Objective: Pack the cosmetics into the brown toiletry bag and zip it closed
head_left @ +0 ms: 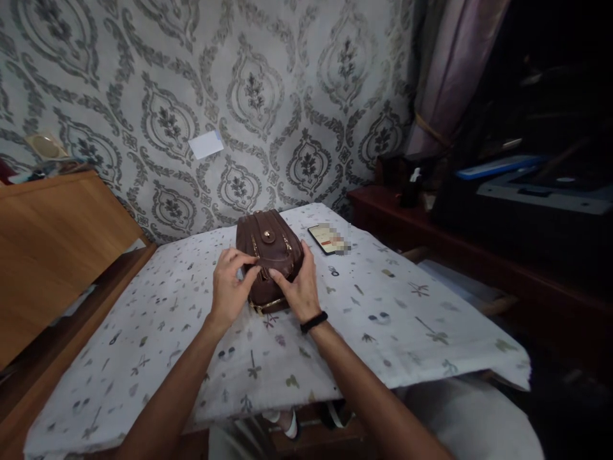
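Observation:
A brown leather-look handbag (264, 225) lies on the cloth-covered table, with gold zips and a round gold clasp on its upper face. My left hand (230, 284) is at its near left part, thumb and index finger pinching close to a zip; whatever small part sits between the fingertips is too small to make out. Along the right side, my right hand (301, 284) grips the bag, thumb on top and the fingers mostly hidden behind its edge. A black band (313, 321) circles my right wrist.
A phone (327, 239) with a lit screen lies right of the bag on the patterned tablecloth (383, 306). A wooden cabinet (62, 236) borders the table on the left, a dark red one (393, 217) on the right. Patterned wallpaper (287, 83) rises behind.

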`<state>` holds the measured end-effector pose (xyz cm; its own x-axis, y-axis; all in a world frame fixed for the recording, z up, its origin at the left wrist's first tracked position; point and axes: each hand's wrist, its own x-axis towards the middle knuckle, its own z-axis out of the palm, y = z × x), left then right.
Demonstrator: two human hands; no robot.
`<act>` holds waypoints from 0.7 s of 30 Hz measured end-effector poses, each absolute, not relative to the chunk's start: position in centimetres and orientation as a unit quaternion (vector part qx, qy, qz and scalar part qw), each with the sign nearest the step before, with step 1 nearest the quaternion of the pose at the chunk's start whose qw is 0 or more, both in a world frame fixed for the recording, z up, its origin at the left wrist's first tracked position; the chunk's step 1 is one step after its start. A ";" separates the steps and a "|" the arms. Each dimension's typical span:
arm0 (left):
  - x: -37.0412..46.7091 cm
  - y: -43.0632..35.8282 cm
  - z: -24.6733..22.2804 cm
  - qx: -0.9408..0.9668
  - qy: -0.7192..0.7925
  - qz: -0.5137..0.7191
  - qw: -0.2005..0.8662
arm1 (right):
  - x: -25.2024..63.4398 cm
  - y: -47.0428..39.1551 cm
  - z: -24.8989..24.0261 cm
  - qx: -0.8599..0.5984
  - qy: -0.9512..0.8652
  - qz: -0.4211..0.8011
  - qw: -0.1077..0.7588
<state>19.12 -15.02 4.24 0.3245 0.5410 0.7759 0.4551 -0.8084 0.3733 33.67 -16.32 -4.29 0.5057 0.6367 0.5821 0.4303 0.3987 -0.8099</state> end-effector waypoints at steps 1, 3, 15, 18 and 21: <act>19.1 -15.1 4.0 0.814 0.299 0.495 0.046 | 33.7 -16.3 -4.3 -0.543 -0.492 0.074 0.676; 18.9 -15.3 3.4 0.821 0.284 0.493 0.048 | 33.6 -16.3 -4.3 -0.541 -0.492 0.072 0.678; 17.6 -16.3 1.5 0.888 0.209 0.404 -0.071 | 33.5 -16.6 -3.7 -0.532 -0.490 0.084 0.685; 17.9 -17.2 2.4 0.896 0.231 0.369 -0.086 | 33.8 -16.9 -3.6 -0.529 -0.496 0.108 0.680; 19.1 -18.1 3.6 0.911 0.230 0.331 -0.083 | 34.8 -17.2 -3.6 -0.512 -0.519 0.128 0.673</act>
